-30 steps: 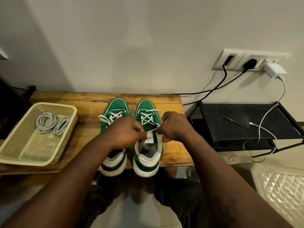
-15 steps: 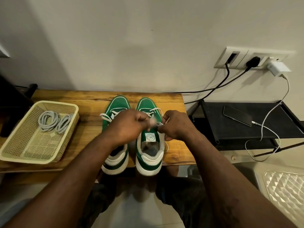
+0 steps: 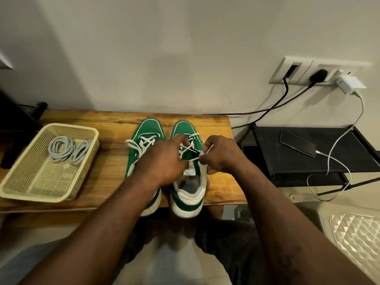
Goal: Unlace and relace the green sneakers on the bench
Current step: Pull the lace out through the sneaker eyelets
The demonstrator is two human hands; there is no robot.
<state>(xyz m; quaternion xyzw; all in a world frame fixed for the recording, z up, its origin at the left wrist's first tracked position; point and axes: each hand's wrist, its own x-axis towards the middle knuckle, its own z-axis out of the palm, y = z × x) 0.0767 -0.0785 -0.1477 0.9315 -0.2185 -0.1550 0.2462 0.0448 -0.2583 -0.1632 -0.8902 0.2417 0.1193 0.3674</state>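
The bench (image 3: 115,128) is a slab of orange-brown wood with dark streaked grain. Just off its right end stands a black metal rack (image 3: 320,161) with a flat matte shelf. At the bench's left end sits a pale yellow plastic basket (image 3: 22,182), rectangular, its walls and floor a fine mesh, with two loose coils of grey cord (image 3: 61,148) inside. At the middle of the bench the left sneaker (image 3: 148,126) and the right sneaker (image 3: 184,128) stand side by side. Both have matte green uppers, white piping and thick white soles. Their long axes run front to back across the bench, toes toward its back edge, the right heel overhanging its front edge. The left hand (image 3: 164,161) lies palm down over the right sneaker's tongue, its fingers stretched forward into the crossed lacing; whether they grasp anything cannot be told. The right hand (image 3: 222,155), toward the bench's right end, has its fingers curled, pinching the flat white lace (image 3: 195,134), one strand of which runs taut between the hands.
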